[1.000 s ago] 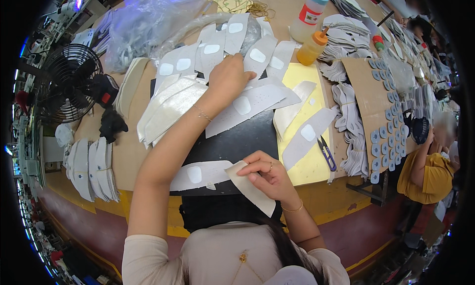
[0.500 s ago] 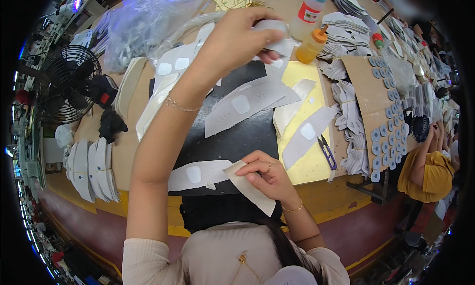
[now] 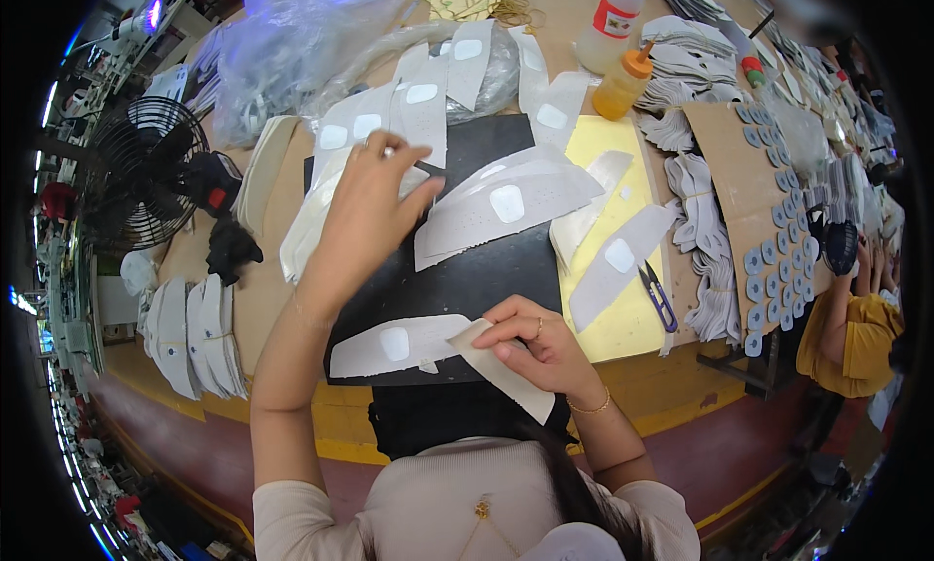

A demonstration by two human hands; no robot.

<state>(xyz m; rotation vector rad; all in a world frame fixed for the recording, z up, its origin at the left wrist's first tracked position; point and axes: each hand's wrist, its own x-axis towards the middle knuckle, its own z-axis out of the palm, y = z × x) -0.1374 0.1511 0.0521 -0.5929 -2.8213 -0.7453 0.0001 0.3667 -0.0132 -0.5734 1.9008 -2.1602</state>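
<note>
My right hand [image 3: 545, 352] pinches a cream fabric piece [image 3: 516, 391] near the front edge of the black mat [image 3: 486, 279]. The piece's upper end lies against a light grey cut piece [image 3: 436, 337] with a white patch, flat on the mat. Raised over the mat's left side, my left hand [image 3: 368, 206] has its fingers apart and nothing visible in them. Beneath it lies a stack of whitish pieces [image 3: 304, 225], partly hidden by the hand. Overlapping grey perforated pieces [image 3: 452, 228], the top one with a white patch, lie mid-mat.
On the right, a yellow sheet [image 3: 623, 332] bears more pieces and purple thread snips [image 3: 659, 298]. Behind it stand an orange-capped bottle [image 3: 621, 89] and a blue-capped bottle [image 3: 608, 36]. A black fan [image 3: 146, 172] and bundled pieces [image 3: 199, 337] are at left.
My left hand has let go of a light grey piece at the far side and come back toward me and left. My right hand keeps its hold on the cream piece.
</note>
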